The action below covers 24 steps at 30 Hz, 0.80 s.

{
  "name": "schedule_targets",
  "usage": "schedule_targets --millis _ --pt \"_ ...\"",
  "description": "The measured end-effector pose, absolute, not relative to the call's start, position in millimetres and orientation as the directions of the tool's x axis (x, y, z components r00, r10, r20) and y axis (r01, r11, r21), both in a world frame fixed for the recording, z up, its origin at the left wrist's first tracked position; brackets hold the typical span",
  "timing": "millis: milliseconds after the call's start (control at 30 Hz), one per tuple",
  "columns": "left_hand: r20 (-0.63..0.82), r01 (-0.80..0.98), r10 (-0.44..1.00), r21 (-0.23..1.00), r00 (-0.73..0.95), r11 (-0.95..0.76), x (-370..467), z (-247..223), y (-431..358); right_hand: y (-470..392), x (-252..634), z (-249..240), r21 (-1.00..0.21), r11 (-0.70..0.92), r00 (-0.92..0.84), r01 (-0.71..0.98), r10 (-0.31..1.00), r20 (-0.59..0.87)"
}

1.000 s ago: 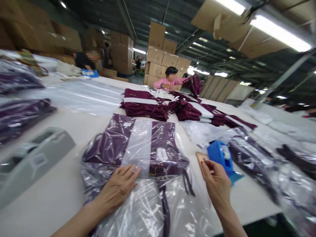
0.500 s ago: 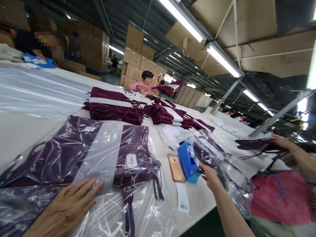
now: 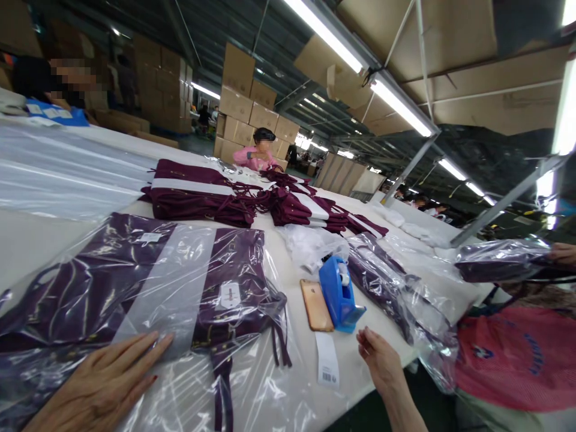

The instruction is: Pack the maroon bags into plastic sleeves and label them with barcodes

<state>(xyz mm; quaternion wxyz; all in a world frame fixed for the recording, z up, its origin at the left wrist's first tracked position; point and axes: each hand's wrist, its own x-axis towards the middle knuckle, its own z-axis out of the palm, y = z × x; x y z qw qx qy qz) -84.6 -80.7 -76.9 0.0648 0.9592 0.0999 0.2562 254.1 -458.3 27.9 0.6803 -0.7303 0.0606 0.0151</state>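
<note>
My left hand [image 3: 105,381] lies flat, fingers spread, on a dark purple bag [image 3: 234,258] inside a clear plastic wrap. A pale strip crosses the bag, and a white tag [image 3: 230,295] shows through the plastic. Just below the blue tape dispenser [image 3: 335,294], my right hand [image 3: 378,357] hovers with its fingers curled together; anything between the fingertips is too small to make out. A gold phone [image 3: 316,305] lies left of the dispenser, with a white label strip [image 3: 327,360] beneath it.
Stacks of maroon bags [image 3: 193,192] stand farther back. More wrapped bags [image 3: 382,276] lie right of the dispenser. At the right edge, a co-worker's hand [image 3: 562,255] holds a wrapped bag. A person in pink [image 3: 256,157] is across the table. Clear plastic sheets [image 3: 67,168] lie at left.
My right hand has come away from the dispenser, down toward me. My left hand stays on the wrapped bag. The person in pink has lowered the maroon bag, and the co-worker's bag at right has shifted.
</note>
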Motion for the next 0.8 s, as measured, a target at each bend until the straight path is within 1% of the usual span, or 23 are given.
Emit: schedule_targets --millis 100,133,267,367,433,500,567,633,667,700,767,800 --pt "0.448 0.221 0.223 0.058 0.866 -0.974 -86.1 -76.4 -79.5 -451.7 254.2 6.0 -0.992 -0.08 0.995 -0.099 -0.028 -0.097" --pt "0.447 0.225 0.223 0.049 0.866 -0.973 -85.7 -75.9 -80.0 -448.8 256.7 0.4 -0.993 -0.089 0.997 -0.079 -0.029 -0.077" --pt "0.507 0.233 0.246 0.091 0.826 -0.968 -80.3 -68.5 -86.5 -443.7 264.2 -12.4 -0.986 -0.166 0.998 0.013 -0.066 0.024" --pt "0.477 0.259 0.284 0.118 0.832 -0.959 -76.1 -54.7 -97.0 -450.9 256.6 -13.3 -0.968 -0.249 0.995 0.036 -0.086 0.059" --pt "0.447 0.28 0.295 0.1 0.844 -0.955 -74.5 -42.1 -107.2 -458.1 244.8 -9.4 -0.943 -0.329 0.994 0.049 -0.075 0.077" --pt "0.415 0.309 0.301 0.051 0.858 -0.95 -72.8 -29.1 -119.0 -462.3 231.2 -1.4 -0.883 -0.458 0.992 0.105 -0.021 0.128" --pt "0.365 0.351 0.33 0.009 0.871 -0.936 -69.5 -19.2 -129.8 -457.9 219.0 9.8 -0.78 -0.589 0.977 0.21 0.087 0.197" --pt "0.31 0.397 0.378 0.002 0.872 -0.918 -65.1 -14.5 -137.0 -441.2 207.1 23.7 -0.693 -0.639 0.943 0.333 0.237 0.235" --pt "0.285 0.417 0.404 0.014 0.869 -0.909 -63.2 -13.8 -139.1 -428.2 199.5 31.8 -0.667 -0.617 0.905 0.418 0.347 0.245" --pt "0.272 0.428 0.417 0.022 0.867 -0.904 -61.8 -13.9 -140.6 -412.6 190.1 40.8 -0.651 -0.56 0.846 0.512 0.459 0.271" --pt "0.26 0.441 0.435 0.039 0.862 -0.897 -60.6 -14.9 -142.7 -376.4 165.9 60.9 -0.638 -0.37 0.665 0.676 0.679 0.311" --pt "0.262 0.441 0.436 0.045 0.861 -0.897 -60.6 -15.6 -143.8 -357.0 152.2 70.8 -0.636 -0.27 0.56 0.723 0.767 0.312"
